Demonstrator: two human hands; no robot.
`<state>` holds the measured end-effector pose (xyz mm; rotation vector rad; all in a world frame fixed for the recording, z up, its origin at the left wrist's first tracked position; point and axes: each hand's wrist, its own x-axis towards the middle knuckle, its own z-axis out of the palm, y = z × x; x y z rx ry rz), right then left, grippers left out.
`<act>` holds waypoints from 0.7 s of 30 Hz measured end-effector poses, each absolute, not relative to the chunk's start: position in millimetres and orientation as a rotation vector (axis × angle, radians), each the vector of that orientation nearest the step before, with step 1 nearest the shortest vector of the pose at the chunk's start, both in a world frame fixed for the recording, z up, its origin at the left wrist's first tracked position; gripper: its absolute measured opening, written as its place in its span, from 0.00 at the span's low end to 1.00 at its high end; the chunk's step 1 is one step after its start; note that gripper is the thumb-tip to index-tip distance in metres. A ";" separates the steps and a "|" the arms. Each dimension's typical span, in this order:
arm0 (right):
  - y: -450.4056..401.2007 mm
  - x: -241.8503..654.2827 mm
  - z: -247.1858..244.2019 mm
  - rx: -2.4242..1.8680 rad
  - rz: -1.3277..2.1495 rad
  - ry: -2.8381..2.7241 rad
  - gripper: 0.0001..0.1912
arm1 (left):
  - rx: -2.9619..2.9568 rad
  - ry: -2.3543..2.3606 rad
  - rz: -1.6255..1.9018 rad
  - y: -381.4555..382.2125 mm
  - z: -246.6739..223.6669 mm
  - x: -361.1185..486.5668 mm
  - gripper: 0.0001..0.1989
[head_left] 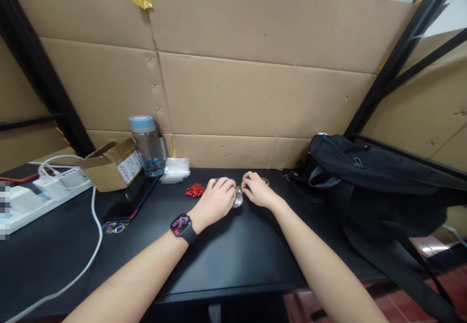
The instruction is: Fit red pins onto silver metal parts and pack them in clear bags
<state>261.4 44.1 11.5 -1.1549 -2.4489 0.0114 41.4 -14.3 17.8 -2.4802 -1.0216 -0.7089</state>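
Forearms (142, 269) reach in from the near edge of the black table (219, 260) and converge near its middle, the left one angled to the right, the right one angled to the left. The left hand (217, 197) lies palm down with bent knuckles and its fingers curled toward the right hand (258, 190), whose thumb and fingers bend inward in a narrow shape. Between the fingertips sit small clear round pieces (238, 199), right beside both hands; whether either hand grips them, I cannot tell. A smartwatch (181, 225) with a lit screen circles the left wrist. Just left of the left hand lies a pile of small red pieces (195, 189), and farther left, clear plastic bags (177, 169) are stacked flat. Beside them an upright clear bottle (148, 144) with a blue lid has a little liquid in its bottom. Left of the bottle, a cardboard box (127, 168) stands with its flaps open and a white label on its side; its inside is hidden. A dark flat device (127, 201) lies in front of the box, and a white power strip (45, 199) is at far left. On the right rests a black backpack (365, 182), its contents out of sight.
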 end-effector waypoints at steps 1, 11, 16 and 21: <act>42.7 262.6 13.4 -1.155 0.006 -2.450 0.04 | -2.448 -1.069 -0.747 -14.0 22.4 36.4 0.09; 28.7 248.4 31.2 -1.040 0.085 -2.119 0.05 | -2.394 -1.286 -0.926 -5.5 36.6 9.4 0.06; 29.9 248.3 36.5 -1.030 0.149 -1.817 0.07 | -2.391 -1.415 -1.116 -2.0 35.3 10.1 0.08; 17.5 230.8 33.4 -0.933 0.267 -1.813 0.07 | -2.345 -1.671 -1.388 0.4 33.7 15.3 0.08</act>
